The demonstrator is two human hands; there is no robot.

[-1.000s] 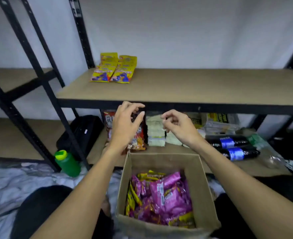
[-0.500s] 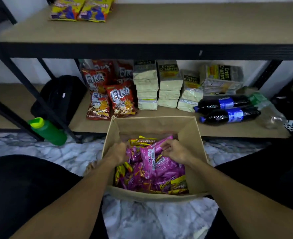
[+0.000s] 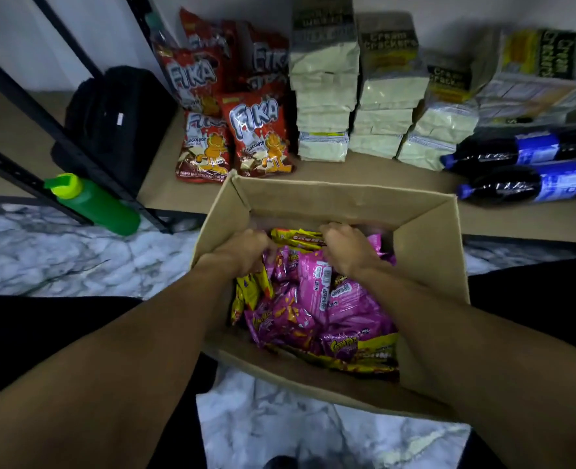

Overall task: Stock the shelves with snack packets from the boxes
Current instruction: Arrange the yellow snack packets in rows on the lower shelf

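The right hand (image 3: 347, 250) has its grip curled narrow over a yellow packet (image 3: 295, 237) at the far end of the cardboard box (image 3: 428, 265). Beside it the left hand (image 3: 242, 252) digs into the pink packets (image 3: 340, 306); its fingertips are hidden, so I cannot tell its grip. Beyond the box, the low shelf (image 3: 364, 174) carries red Fika bags (image 3: 259, 137), cracker packs (image 3: 381, 96) and cola bottles (image 3: 530, 181).

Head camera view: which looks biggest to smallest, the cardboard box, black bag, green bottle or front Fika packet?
1. cardboard box
2. black bag
3. green bottle and front Fika packet look about alike, so unranked.
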